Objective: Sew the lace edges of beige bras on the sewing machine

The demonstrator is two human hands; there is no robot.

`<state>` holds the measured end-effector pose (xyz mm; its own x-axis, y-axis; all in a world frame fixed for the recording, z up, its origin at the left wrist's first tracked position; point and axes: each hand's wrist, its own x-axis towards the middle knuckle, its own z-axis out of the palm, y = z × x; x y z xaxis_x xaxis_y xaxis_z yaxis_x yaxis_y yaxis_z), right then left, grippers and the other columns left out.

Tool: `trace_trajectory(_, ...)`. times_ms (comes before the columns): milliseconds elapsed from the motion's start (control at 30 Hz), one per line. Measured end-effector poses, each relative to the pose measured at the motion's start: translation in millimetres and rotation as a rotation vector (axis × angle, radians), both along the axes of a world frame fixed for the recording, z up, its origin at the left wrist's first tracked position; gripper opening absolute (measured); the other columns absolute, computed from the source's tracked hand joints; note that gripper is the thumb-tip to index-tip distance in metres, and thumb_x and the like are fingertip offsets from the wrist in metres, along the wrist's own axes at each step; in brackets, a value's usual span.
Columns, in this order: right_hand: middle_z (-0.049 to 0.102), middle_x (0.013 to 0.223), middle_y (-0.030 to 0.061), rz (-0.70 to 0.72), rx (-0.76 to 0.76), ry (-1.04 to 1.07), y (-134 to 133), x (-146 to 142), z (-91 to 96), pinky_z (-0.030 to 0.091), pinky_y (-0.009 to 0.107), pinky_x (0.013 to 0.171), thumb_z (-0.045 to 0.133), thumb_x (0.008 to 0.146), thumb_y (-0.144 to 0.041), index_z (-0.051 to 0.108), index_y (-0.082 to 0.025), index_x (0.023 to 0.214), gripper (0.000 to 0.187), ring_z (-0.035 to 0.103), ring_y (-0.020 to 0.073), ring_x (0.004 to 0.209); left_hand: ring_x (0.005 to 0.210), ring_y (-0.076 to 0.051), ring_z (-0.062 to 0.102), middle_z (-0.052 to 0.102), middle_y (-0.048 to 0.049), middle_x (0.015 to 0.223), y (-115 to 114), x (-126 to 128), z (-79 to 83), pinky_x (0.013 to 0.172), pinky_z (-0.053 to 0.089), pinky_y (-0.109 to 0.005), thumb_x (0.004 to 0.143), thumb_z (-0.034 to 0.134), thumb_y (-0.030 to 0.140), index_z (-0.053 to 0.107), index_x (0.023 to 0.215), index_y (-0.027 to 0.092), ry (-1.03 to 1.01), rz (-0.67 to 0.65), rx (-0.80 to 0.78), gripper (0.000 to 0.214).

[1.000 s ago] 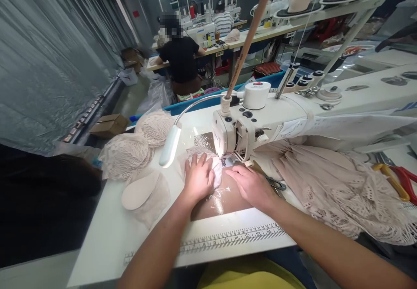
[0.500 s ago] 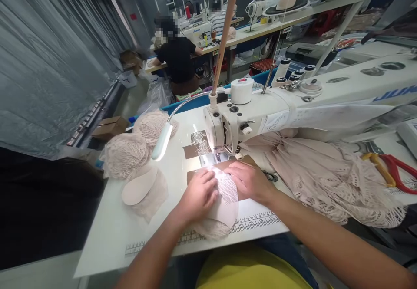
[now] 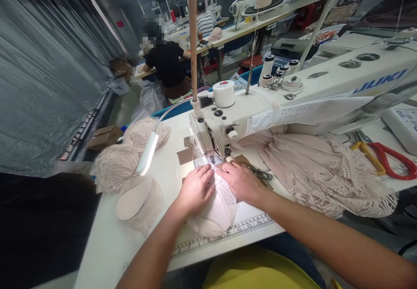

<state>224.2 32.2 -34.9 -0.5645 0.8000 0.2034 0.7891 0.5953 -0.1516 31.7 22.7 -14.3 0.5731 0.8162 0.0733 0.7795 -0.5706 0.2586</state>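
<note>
My left hand (image 3: 197, 189) lies on a beige lace cup piece (image 3: 224, 213), its fingers close together and thumb tucked in. From the other side my right hand (image 3: 243, 180) pinches the upper edge of the same piece, with the fingertips pressed down on it. Both sets of fingertips are just in front of the presser foot of a white sewing machine (image 3: 213, 111). The needle itself is too small and glaring to make out. Beside my right hand rest dark metal thread snips (image 3: 262, 175).
Lace cups (image 3: 114, 165) and an oval beige pad (image 3: 133, 200) lie at left, beneath a lamp (image 3: 148, 154). A ruler strip (image 3: 250, 226) runs along the table's front. At right are gathered lace fabric (image 3: 302, 167) and red-handled scissors (image 3: 395, 163). Another person (image 3: 167, 63) sits behind.
The camera view has shifted, so the machine appears further left. Both hands are slightly nearer the presser foot, and the lace piece has turned a little under them.
</note>
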Motion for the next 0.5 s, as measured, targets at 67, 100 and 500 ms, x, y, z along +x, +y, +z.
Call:
trace_trajectory(67,0.059,0.085,0.0068,-0.013,-0.002,-0.008,1,-1,-0.5,0.036,0.031,0.065,0.048,0.085,-0.007,0.066,-0.019,0.104,0.029,0.050,0.0204,0.079,0.123,-0.028,0.047,0.051,-0.0158,0.134,5,-2,0.4,0.101,0.044,-0.048,0.087,0.048,0.026,0.051,0.129,0.011,-0.016,-0.037,-0.001,0.045)
trace_trajectory(100,0.059,0.084,0.0070,-0.020,-0.002,-0.010,1,-2,-0.8,0.036,0.031,0.065,0.048,0.085,-0.007,0.066,-0.019,0.104,0.029,0.051,0.0202,0.078,0.123,-0.028,0.047,0.051,-0.0154,0.135,8,-4,0.8,0.101,0.044,-0.047,0.086,0.048,0.025,0.051,0.129,0.012,-0.022,-0.056,-0.002,0.045)
trace_trajectory(500,0.057,0.081,0.0048,-0.006,0.001,0.010,1,0,0.8,0.032,0.028,0.062,0.046,0.086,-0.007,0.066,-0.021,0.102,0.029,0.048,0.0172,0.073,0.124,-0.027,0.047,0.050,-0.0145,0.135,27,-20,-2.0,0.103,0.041,-0.046,0.074,0.049,0.008,0.053,0.128,0.014,-0.043,-0.191,-0.032,0.054)
